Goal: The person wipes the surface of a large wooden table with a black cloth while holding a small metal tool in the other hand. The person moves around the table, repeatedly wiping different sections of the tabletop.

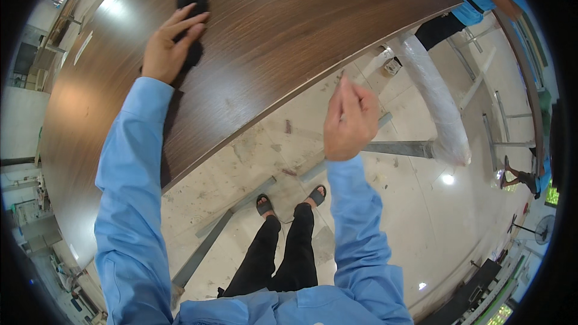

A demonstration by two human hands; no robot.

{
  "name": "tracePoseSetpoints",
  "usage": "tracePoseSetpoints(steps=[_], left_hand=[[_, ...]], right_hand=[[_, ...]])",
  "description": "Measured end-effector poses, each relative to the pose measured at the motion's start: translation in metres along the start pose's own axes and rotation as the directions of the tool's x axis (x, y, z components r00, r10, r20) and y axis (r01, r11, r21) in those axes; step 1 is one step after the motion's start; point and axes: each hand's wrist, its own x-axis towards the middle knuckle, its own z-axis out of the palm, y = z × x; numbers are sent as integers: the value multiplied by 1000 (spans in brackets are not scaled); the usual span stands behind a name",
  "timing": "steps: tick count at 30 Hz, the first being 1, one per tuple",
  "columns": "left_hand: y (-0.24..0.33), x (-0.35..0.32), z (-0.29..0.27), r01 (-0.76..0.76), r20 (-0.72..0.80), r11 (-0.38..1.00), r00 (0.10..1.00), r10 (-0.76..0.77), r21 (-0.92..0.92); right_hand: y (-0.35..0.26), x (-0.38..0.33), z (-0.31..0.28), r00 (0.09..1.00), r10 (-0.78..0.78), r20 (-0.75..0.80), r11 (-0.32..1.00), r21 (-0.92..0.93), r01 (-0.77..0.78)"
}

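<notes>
My left hand (167, 45) is on the brown wood-grain table (259, 30), its fingers and thumb closed on a crumpled black cloth (194, 5). Part of the cloth is hidden under the palm. My right hand (351, 117) is held in the air just off the table's near edge, slightly blurred. Its fingers are curled in and pinched, with a tiny dark tip at the fingertips that is too small to name.
A long roll in clear plastic wrap (430, 90) slants below the table's right side. Grey metal legs (208, 247) stand on the dirt-marked tiled floor (397, 204). A person in a blue shirt (481, 0) is at the far right corner. A standing fan (542, 229) is at right.
</notes>
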Motion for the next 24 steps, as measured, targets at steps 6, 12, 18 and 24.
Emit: tracePoseSetpoints(steps=[6,12,18,24], left_hand=[[-38,-1,-12,108,-56,991,992,-113,-84],[-34,2,-14,116,-49,986,991,-123,-124],[-34,2,-16,100,-39,991,994,-104,-93],[-32,3,-17,116,-23,983,992,-121,-140]], right_hand=[[-51,-33,-17,978,-123,167,966,246,80],[-37,-22,4,990,101,-95,991,101,-91],[-82,-76,5,984,-24,176,836,544,-76],[-26,-43,8,948,255,192,855,413,-314]])
